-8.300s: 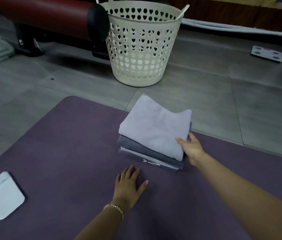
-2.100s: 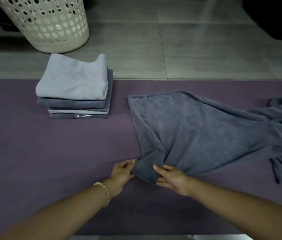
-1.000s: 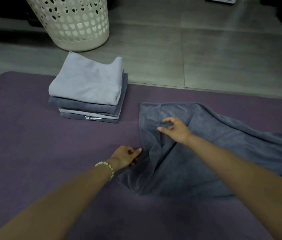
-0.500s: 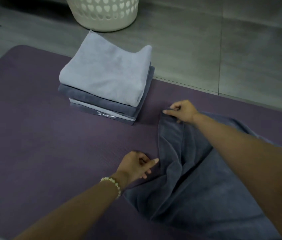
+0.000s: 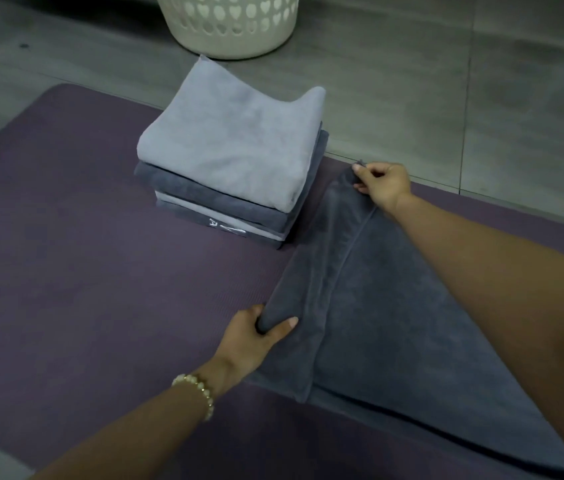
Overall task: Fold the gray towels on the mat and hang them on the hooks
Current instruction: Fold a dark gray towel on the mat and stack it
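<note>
Just right of the stack of folded towels [image 5: 232, 157] on the mat [image 5: 83, 271], one gray towel [image 5: 394, 306] lies unfolded, left hand [image 5: 249, 336] gripping its near edge, right hand [image 5: 382, 185] pinching its far corner; hanging seemingly not begun.

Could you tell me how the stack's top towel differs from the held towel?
The top towel is pale gray; the held towel is dark gray. The top towel is folded; the held towel is loose, gripped by left hand and right hand. Both are gray.
</note>
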Available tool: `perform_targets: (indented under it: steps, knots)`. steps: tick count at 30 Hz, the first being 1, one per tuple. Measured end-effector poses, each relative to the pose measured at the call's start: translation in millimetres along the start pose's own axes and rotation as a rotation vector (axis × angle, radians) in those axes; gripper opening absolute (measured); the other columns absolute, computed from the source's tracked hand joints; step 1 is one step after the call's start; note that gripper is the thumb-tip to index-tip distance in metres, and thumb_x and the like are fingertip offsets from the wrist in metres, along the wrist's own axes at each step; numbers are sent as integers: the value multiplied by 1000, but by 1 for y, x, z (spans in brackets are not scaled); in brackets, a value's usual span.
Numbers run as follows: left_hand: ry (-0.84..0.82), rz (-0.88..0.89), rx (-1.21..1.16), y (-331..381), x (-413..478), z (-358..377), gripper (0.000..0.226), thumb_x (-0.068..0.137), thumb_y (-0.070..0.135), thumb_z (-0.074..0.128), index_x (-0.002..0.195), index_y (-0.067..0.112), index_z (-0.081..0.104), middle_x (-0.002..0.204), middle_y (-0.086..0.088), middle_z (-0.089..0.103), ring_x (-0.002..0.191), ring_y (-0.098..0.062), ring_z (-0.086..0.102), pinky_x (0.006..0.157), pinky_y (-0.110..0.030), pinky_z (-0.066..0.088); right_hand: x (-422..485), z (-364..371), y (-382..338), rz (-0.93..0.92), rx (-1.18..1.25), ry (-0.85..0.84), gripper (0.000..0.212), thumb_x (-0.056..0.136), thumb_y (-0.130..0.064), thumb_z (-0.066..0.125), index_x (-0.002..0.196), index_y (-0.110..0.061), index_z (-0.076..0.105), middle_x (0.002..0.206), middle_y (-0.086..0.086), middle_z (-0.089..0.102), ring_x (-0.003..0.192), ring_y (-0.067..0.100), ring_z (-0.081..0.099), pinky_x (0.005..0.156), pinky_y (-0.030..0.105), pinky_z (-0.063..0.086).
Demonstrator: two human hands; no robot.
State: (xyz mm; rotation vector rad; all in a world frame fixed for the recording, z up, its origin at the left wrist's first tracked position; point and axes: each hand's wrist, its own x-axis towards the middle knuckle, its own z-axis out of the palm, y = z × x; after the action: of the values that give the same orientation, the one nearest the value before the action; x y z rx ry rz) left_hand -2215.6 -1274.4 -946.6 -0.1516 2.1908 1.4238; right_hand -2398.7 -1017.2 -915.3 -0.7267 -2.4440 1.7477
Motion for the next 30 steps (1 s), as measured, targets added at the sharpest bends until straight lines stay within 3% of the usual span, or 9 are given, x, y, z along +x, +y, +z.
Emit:
perform_targets:
  steps: [3,7,12,15,21,23,26,28,30]
  knots:
    - [44,-33,57,-9,-3,-12,23,80,40,70,75,19,63,57,11,66,54,1,62,50,-12,46,-7,18,4,14,-43,-94,21,94,-13,58,101,4,68,86,5,62,63,5,57,74,20,50]
    - [157,-30,227,-12,-6,-16,30,76,48,70,83,23,55,68,9,64,61,-2,60,54,-16,45,-29,22,5,0,-118,-256,34,95,-9,56,129,-6,57,125,9,59,114,19,55,103,26,41]
    - [338,256,512,6,-9,-1,56,77,45,72,124,23,48,120,4,46,107,-16,43,89,-31,42,-58,-31,12,-25,-86,-224,46,94,-13,58,138,-13,46,141,9,49,131,21,45,102,21,38]
    - [193,368,576,28,-11,19,57,82,46,67,128,18,48,126,0,47,114,-20,40,97,-30,35,-87,-94,32,23,-187,-179,47,94,-16,59,138,-8,46,140,9,49,129,24,47,91,17,38]
    - [-121,543,651,73,-24,106,45,86,45,62,123,20,55,125,1,52,118,-20,45,101,-25,32,-184,-251,106,225,-321,-54,48,91,-19,63,134,-8,47,134,10,51,124,27,48,90,26,38]
    - [-291,602,660,86,-34,147,43,88,46,60,122,21,55,124,2,52,118,-17,44,100,-23,32,-227,-302,128,270,-327,91,45,87,-16,67,128,-4,53,117,10,57,112,28,55,85,22,38]
    - [-454,701,678,104,-55,215,42,89,46,59,123,21,57,123,3,53,119,-16,46,101,-25,34,-294,-362,156,321,-224,347,35,85,-8,69,117,1,57,111,15,63,113,37,57,79,14,43]
    - [-537,748,679,111,-75,262,43,90,45,58,125,21,57,124,2,53,119,-15,45,100,-25,34,-334,-390,171,368,-191,470,32,84,-8,69,113,2,59,118,20,63,114,35,57,94,29,45]
    - [-634,789,686,113,-92,302,44,90,45,57,128,22,56,125,3,53,119,-14,45,99,-23,34,-365,-406,187,413,-126,547,32,85,-6,68,114,5,59,122,22,61,110,30,59,95,32,44]
